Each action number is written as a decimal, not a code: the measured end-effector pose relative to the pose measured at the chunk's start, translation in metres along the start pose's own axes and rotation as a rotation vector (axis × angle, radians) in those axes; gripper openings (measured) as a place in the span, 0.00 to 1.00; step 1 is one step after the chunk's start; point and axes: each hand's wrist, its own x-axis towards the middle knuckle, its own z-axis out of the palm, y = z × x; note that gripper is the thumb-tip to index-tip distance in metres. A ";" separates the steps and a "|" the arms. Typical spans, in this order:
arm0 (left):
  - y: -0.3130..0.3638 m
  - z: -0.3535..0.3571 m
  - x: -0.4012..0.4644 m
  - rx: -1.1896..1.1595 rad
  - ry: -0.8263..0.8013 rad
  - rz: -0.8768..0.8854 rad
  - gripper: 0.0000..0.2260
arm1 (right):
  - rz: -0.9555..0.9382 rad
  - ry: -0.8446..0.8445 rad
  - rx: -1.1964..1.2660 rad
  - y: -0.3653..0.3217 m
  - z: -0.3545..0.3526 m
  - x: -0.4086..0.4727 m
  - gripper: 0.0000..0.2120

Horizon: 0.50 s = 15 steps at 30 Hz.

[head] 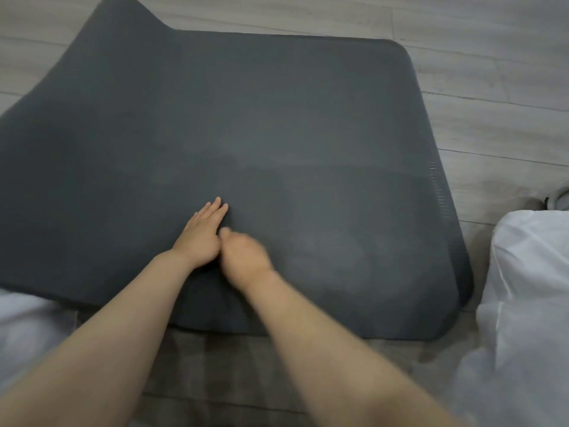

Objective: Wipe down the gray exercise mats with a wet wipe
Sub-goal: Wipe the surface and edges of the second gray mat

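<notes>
A dark gray exercise mat (277, 118) lies spread on the floor and fills most of the head view; its far left part bends upward. My left hand (201, 234) rests flat on the mat near its front edge, fingers straight and together. My right hand (244, 257) is right beside it, touching it, blurred by motion with its fingers curled under. No wet wipe shows; whether the right hand holds one under its fingers is hidden. A faint darker, damp-looking band crosses the mat's middle.
Light gray wood-look floor (492, 72) surrounds the mat. My white-clad knees are at the lower right (529, 288) and lower left (27, 318). A shoe tip (558, 198) shows at the right edge.
</notes>
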 end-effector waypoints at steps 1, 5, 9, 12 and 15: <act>-0.004 -0.001 0.000 -0.018 -0.002 0.019 0.28 | -0.069 -0.056 -0.033 -0.018 0.007 -0.002 0.07; -0.011 -0.002 0.000 -0.027 -0.011 0.041 0.33 | 0.113 0.135 -0.052 0.050 -0.032 -0.014 0.09; -0.006 0.004 -0.001 -0.019 0.060 0.037 0.35 | 0.634 0.413 -0.053 0.201 -0.114 -0.082 0.09; -0.006 0.002 -0.003 -0.063 0.020 0.023 0.35 | 0.889 0.540 0.006 0.245 -0.142 -0.116 0.11; -0.006 0.000 -0.003 -0.091 0.023 0.021 0.31 | 0.637 0.480 -0.020 0.175 -0.094 -0.075 0.08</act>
